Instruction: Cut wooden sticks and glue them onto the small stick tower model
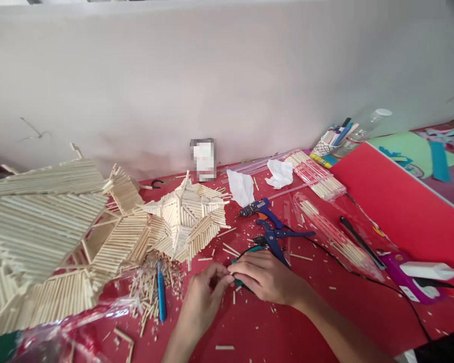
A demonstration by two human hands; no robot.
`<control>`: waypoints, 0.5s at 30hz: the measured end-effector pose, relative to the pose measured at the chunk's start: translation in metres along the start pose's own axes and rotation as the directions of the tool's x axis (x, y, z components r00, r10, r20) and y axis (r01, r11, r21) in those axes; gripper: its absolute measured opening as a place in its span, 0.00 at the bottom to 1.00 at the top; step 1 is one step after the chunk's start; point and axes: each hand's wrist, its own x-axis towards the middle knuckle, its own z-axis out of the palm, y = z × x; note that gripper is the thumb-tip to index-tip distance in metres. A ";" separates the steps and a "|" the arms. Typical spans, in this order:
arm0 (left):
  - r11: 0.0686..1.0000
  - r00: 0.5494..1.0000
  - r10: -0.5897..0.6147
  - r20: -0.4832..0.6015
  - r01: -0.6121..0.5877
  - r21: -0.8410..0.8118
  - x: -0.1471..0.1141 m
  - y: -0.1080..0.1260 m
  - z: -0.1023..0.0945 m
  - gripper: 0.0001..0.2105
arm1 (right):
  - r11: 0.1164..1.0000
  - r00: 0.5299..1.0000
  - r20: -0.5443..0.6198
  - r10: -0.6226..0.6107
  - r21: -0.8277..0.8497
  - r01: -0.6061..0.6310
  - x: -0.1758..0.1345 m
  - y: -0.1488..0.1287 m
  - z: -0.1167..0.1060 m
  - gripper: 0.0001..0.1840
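My left hand and my right hand meet low in the middle of the head view, fingertips pressed together. What sits between them is too small and hidden to make out. Under my right fingers shows part of a dark green thing, mostly covered by the hand. Just beyond it lie blue-handled cutters and a blue glue gun. Left of the hands is a star-shaped piece built of thin wooden sticks. A blue pen-like tool rests on a heap of cut stick bits.
A large stick-built structure fills the left side. Bundles of sticks in plastic, crumpled tissues, a cup of pens and a purple device with a black cable stand right. A white wall rises behind.
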 end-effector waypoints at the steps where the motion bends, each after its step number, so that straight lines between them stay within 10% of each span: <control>1: 1.000 1.000 0.007 -0.011 -0.007 0.023 0.000 0.000 0.001 0.13 | 0.998 1.000 -0.010 0.028 0.052 -0.027 -0.001 0.000 0.001 0.08; 10: 0.969 0.970 0.213 -0.114 -0.195 0.152 -0.004 -0.001 0.007 0.11 | 0.862 0.939 -0.008 0.344 0.400 -0.312 -0.006 -0.006 0.001 0.05; 15: 0.919 0.907 0.364 -0.211 -0.313 0.242 -0.008 -0.004 0.014 0.09 | 0.586 0.852 0.089 0.516 0.689 -0.426 -0.003 -0.007 0.006 0.10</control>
